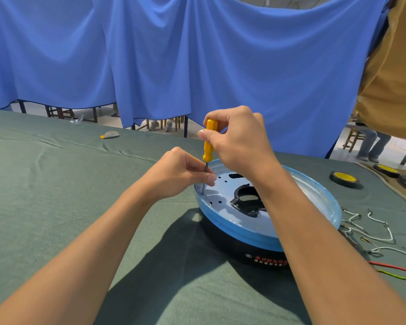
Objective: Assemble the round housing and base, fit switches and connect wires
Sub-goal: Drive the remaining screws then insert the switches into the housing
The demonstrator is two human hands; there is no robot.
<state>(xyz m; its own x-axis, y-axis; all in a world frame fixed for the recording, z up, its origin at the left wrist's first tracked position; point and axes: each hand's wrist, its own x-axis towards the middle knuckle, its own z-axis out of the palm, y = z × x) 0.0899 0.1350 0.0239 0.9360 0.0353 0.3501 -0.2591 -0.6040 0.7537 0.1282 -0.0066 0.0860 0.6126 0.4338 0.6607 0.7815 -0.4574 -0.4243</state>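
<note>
A round housing (244, 231) with a blue rim and black side wall lies on the green cloth, right of centre. Its pale inner plate has holes and a black cut-out in the middle. My right hand (239, 141) grips the yellow handle of a screwdriver (209, 144) held upright. The tip stands at the plate's left edge. My left hand (185, 174) pinches the metal shaft just above the tip. The screw itself is hidden.
White wires (370, 231) with metal terminals lie right of the housing, with a red wire (394, 267) and a green wire (399, 276) nearer me. A black tape roll (343, 178) sits behind them. A blue curtain hangs past the table's far edge.
</note>
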